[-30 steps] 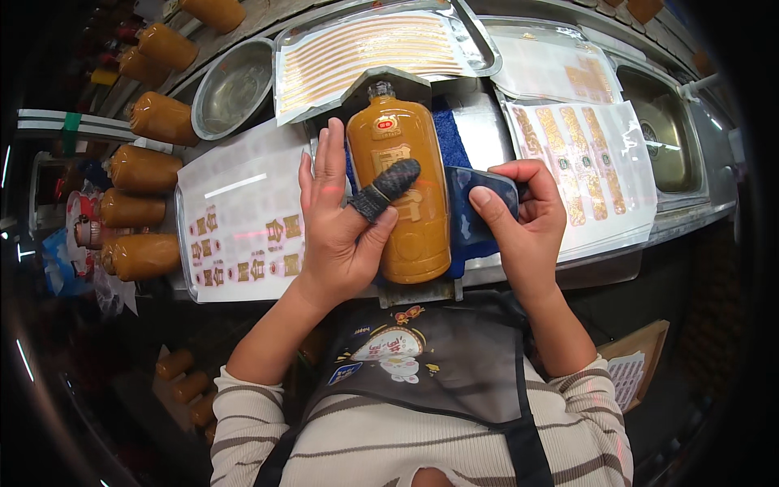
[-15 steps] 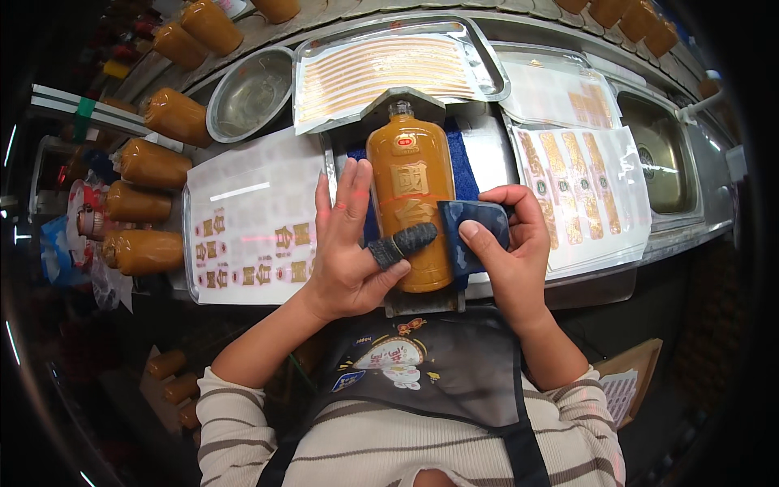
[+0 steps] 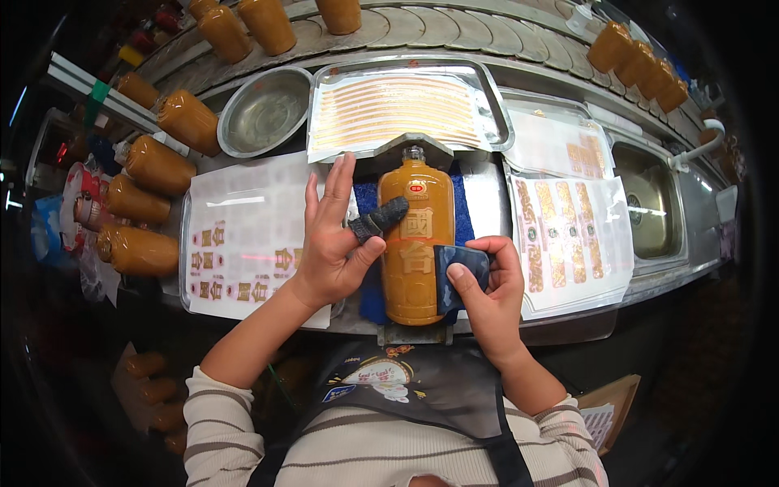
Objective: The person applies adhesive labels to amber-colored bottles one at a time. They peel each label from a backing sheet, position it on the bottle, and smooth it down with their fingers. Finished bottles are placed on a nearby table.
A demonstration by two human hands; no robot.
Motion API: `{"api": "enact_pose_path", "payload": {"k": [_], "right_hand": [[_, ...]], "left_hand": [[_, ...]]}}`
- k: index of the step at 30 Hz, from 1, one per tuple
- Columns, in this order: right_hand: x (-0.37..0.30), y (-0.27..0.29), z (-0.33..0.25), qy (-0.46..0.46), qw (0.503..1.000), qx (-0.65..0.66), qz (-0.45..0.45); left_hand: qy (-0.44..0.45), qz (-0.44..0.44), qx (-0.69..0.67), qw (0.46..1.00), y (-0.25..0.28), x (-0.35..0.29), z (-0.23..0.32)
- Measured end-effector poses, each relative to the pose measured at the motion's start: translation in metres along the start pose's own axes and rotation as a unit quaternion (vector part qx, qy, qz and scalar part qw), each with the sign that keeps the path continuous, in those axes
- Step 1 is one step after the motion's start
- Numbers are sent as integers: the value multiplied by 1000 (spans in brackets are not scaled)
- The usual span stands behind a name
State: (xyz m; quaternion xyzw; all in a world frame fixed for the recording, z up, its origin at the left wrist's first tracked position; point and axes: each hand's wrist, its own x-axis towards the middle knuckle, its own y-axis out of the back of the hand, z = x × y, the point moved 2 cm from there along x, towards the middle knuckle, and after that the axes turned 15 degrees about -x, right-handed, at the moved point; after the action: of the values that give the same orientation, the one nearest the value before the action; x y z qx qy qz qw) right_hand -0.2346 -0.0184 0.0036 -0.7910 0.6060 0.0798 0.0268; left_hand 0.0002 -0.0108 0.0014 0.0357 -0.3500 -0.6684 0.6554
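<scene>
Amber, the bottle (image 3: 411, 295) is lying on blue cloth (image 3: 462, 213); the spread left hand (image 3: 331, 253) is now clearing its lower gold character (image 3: 416, 260), the right hand (image 3: 495, 300) pinching a scraper (image 3: 447, 266) beside it (seemingly touching).

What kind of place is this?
Probably a bottle-decorating station in a factory: brown bottles stand along what looks like a slatted conveyor, and sheets of gold decals lie either side of the bottle being worked on.
</scene>
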Motion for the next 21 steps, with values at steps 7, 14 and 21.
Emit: {"api": "enact_pose_path", "payload": {"k": [7, 14, 21], "right_hand": [[3, 5, -5, 17, 1000, -14, -20], [24, 19, -38, 341, 893, -272, 107], [37, -32, -64, 589, 657, -470, 6]], "left_hand": [[-29, 28, 9, 999, -14, 41, -4], [-70, -21, 77, 994, -28, -16, 35], [20, 73, -89, 993, -29, -83, 59]]}}
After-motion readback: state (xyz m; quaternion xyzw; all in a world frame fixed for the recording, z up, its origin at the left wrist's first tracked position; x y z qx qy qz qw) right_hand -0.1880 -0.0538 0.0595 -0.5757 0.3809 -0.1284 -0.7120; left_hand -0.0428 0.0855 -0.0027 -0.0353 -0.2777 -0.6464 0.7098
